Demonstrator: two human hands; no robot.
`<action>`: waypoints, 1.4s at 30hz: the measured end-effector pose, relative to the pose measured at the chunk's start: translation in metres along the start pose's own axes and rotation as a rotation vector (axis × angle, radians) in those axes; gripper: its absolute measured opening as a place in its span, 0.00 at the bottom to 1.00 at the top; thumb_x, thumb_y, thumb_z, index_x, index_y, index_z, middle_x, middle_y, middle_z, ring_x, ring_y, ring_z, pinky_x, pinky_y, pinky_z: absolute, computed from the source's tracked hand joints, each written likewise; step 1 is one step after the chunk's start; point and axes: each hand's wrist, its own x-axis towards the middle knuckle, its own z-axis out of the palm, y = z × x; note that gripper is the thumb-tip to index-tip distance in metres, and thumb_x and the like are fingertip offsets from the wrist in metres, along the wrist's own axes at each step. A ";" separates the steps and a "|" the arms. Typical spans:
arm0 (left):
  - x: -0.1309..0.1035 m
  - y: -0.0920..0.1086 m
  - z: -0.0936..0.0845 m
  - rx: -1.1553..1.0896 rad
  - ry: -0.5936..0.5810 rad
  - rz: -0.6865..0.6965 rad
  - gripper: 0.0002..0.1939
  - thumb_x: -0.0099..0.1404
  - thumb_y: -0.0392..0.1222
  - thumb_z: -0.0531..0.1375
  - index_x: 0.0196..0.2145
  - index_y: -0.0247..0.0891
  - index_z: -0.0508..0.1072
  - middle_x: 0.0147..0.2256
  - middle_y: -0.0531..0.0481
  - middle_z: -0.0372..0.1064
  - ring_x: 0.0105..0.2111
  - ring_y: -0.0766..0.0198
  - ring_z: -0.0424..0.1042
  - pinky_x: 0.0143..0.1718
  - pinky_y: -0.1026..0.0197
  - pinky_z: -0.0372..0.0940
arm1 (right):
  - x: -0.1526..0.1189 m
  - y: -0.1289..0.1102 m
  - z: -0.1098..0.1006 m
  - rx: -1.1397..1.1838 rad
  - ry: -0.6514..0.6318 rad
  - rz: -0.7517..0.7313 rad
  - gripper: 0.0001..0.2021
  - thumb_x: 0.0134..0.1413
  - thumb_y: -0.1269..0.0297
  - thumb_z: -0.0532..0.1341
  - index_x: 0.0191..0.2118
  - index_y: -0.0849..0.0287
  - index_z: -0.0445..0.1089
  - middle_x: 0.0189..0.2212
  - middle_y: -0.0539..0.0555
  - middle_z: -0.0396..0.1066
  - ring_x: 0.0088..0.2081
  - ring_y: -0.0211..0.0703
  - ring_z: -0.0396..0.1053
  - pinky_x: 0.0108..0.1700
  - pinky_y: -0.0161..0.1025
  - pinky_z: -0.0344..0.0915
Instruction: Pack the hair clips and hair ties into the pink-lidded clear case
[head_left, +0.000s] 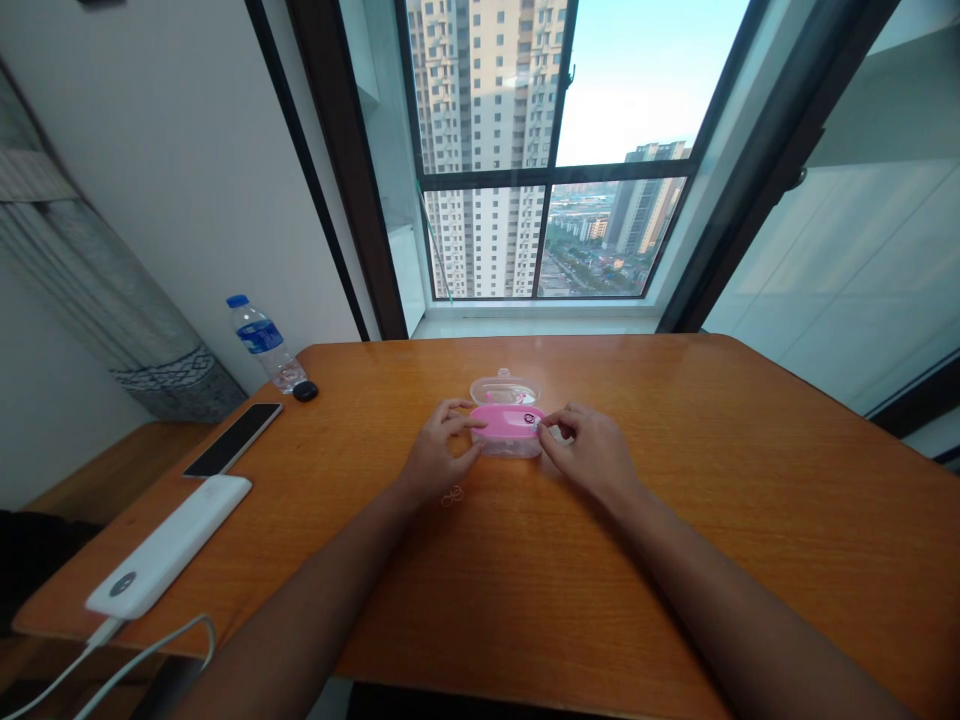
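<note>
The left hand [442, 447] grasps the left end of the small box [507, 428], fingers at the top rim and thumb low on the near side. The right hand [589, 445] has thumb and forefinger brought together at the right end; whether they pinch the rim or a small item cannot be told. The box sits between the hands on the wooden tabletop [675, 560], with a pink upper part [496, 421], a clear lower wall [512, 450] and a clear lid [505, 390] standing open on the far side. A small dark loop [529, 418] shows at the right of the pink surface; printed or loose, it is unclear. Handling: presumably light, thin plastic, fairly stiff and smooth, thus prone to slide on the tabletop. Hold at the rounded ends, low on the wall; avoid loading the raised lid, whose attachment is likely the weakest point. Thin pale loops [452, 495] lie just below the left hand; they look soft and are best pinched between fingertips. Farther left: phone [233, 440], white power bank [169, 545] and bottle [266, 340].
</note>
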 end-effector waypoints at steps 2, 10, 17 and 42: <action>0.000 -0.001 0.000 -0.007 -0.006 -0.002 0.12 0.60 0.36 0.63 0.43 0.41 0.78 0.53 0.42 0.64 0.43 0.59 0.71 0.49 0.53 0.68 | 0.000 -0.001 0.000 -0.001 -0.016 -0.010 0.11 0.56 0.60 0.59 0.33 0.56 0.78 0.28 0.52 0.72 0.28 0.41 0.67 0.33 0.37 0.58; 0.000 -0.001 0.000 -0.008 -0.013 0.034 0.10 0.61 0.34 0.62 0.41 0.40 0.78 0.51 0.42 0.66 0.47 0.58 0.71 0.54 0.52 0.66 | -0.002 -0.004 0.000 -0.018 -0.042 -0.027 0.11 0.56 0.63 0.58 0.37 0.56 0.79 0.30 0.52 0.72 0.30 0.41 0.68 0.35 0.37 0.59; 0.000 -0.001 0.000 0.007 -0.016 0.046 0.11 0.61 0.34 0.62 0.41 0.41 0.78 0.50 0.43 0.66 0.48 0.57 0.70 0.54 0.52 0.66 | -0.004 -0.006 0.000 0.018 -0.039 -0.051 0.12 0.56 0.67 0.58 0.41 0.56 0.78 0.31 0.52 0.71 0.33 0.42 0.69 0.38 0.38 0.62; 0.000 -0.002 0.000 0.026 -0.013 0.049 0.10 0.61 0.34 0.62 0.40 0.42 0.78 0.50 0.43 0.67 0.48 0.57 0.71 0.54 0.51 0.66 | -0.004 -0.003 0.003 -0.054 -0.018 -0.199 0.20 0.46 0.76 0.57 0.46 0.56 0.72 0.41 0.57 0.63 0.45 0.51 0.61 0.48 0.45 0.58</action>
